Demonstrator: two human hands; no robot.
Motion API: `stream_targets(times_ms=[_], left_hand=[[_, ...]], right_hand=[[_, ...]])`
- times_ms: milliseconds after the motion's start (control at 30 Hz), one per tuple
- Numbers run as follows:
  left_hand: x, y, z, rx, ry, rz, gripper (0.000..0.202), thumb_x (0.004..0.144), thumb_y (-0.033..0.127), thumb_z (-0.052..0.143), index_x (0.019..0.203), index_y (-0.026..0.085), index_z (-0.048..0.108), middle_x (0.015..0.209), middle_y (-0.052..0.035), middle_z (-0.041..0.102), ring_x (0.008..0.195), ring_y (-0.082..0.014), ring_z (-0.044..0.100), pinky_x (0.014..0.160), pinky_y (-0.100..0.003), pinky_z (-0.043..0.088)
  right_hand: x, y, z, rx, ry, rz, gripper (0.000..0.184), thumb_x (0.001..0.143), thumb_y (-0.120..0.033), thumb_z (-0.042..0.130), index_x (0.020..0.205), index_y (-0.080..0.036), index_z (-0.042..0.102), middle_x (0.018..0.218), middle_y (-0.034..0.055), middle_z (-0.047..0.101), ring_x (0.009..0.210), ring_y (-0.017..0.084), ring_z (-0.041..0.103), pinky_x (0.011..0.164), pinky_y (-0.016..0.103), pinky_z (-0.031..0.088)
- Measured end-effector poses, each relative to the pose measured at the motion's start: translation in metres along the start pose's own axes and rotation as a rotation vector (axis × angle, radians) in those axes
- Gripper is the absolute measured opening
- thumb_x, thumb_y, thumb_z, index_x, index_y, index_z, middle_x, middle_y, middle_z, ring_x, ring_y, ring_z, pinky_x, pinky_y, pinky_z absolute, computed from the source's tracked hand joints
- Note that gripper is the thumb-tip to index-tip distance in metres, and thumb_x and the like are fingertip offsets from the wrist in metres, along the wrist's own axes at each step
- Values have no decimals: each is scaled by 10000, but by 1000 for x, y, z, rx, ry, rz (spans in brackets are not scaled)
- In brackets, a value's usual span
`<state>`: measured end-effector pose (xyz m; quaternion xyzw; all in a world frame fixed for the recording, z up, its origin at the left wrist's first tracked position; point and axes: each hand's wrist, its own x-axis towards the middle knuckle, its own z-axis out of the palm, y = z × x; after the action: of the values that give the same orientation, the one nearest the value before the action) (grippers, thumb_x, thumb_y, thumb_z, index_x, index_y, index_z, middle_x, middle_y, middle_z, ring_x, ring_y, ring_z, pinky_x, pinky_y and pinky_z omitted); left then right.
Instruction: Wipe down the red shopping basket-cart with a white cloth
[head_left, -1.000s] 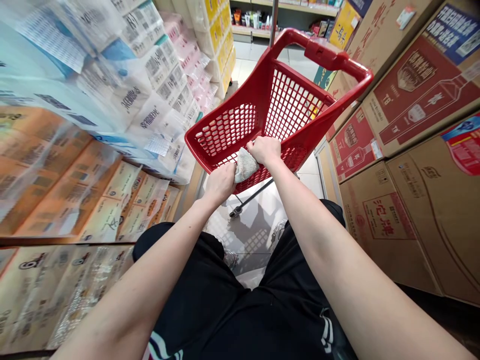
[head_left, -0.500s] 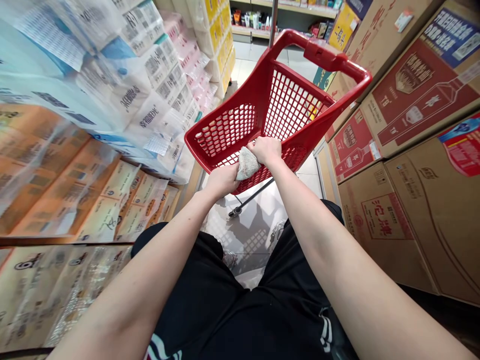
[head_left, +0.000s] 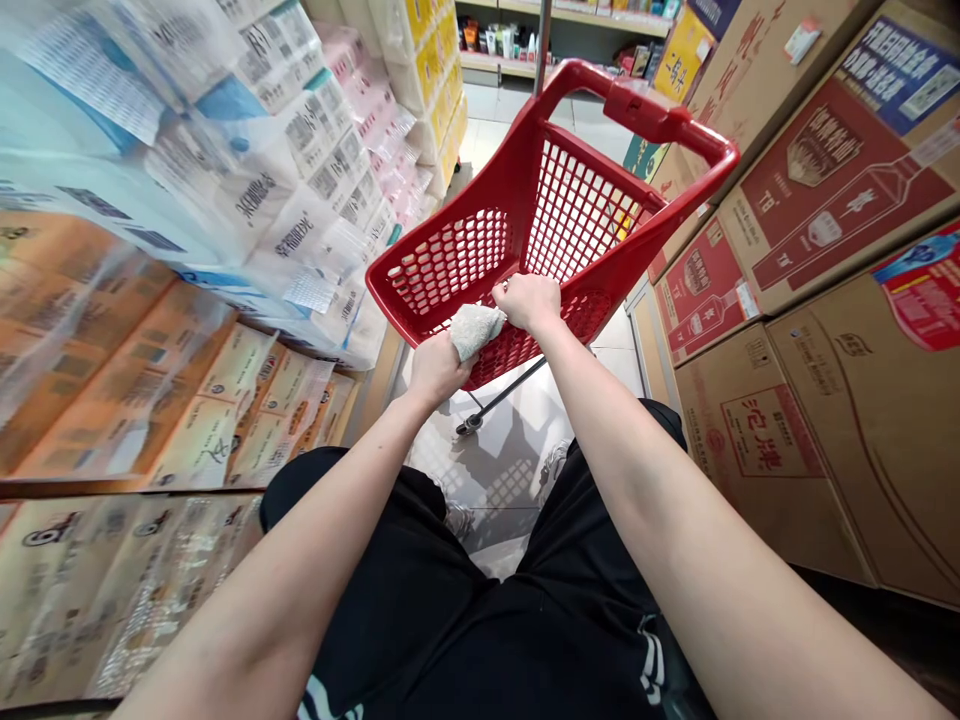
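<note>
A red plastic shopping basket (head_left: 480, 250) with a mesh body and a raised handle (head_left: 645, 110) stands tilted in the aisle in front of me. My right hand (head_left: 529, 300) is closed over the basket's near rim. My left hand (head_left: 435, 365) is closed on a small pale cloth (head_left: 472, 328), which it presses against that same rim just left of my right hand. My knees in black shorts show below.
Stacked packs of tissue and paper goods (head_left: 247, 200) line the left side. Brown cardboard cartons with red labels (head_left: 825, 260) are piled along the right. White floor tiles (head_left: 517, 440) run between them, and shelves with bottles (head_left: 510, 40) stand at the far end.
My left hand has slid the cloth a little to the left along the near rim. My right hand has stayed on the rim.
</note>
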<state>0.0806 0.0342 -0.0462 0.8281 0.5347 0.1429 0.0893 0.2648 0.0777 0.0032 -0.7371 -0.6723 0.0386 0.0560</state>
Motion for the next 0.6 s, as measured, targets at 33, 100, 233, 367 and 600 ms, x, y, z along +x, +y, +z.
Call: stream_targets(times_ms=[33,100,233,367,600], left_hand=[[-1,0,2,-2,16,-20,444,853,416,471,1115,123,676,1064,-150,726,1017,-316,677,814,-349,495],[-3,2,4,3,50,-71,453,861,437,467,1103,130,695,1035,-145,735,995,-307,687,801,-339,496],[2,9,0,13,45,-211,476,897,464,423,1076,134,717,1009,-162,740,969,-307,696,788,-343,496],[23,17,-17,-24,-132,-289,406,889,402,466,1100,153,707,1036,-153,740,961,-308,697,780,-354,506],[19,14,-8,-21,-32,-269,399,871,343,453,1091,114,695,1000,-191,731,944,-352,695,785,-410,523]], right_hand=[[0,0,0,3,2,0,513,983,-406,286,1020,-163,736,1062,150,731,1005,280,668,875,357,439],[1,0,1,10,8,0,505,981,-406,300,1004,-161,741,1047,148,734,991,280,669,872,356,439],[1,-1,1,26,22,3,496,976,-402,320,985,-153,749,1033,150,735,988,280,669,867,349,438],[1,0,0,26,27,6,503,977,-398,314,993,-147,750,1044,155,732,1001,280,667,873,345,435],[1,0,1,26,30,1,505,973,-408,314,993,-158,753,1032,145,737,992,280,674,857,346,441]])
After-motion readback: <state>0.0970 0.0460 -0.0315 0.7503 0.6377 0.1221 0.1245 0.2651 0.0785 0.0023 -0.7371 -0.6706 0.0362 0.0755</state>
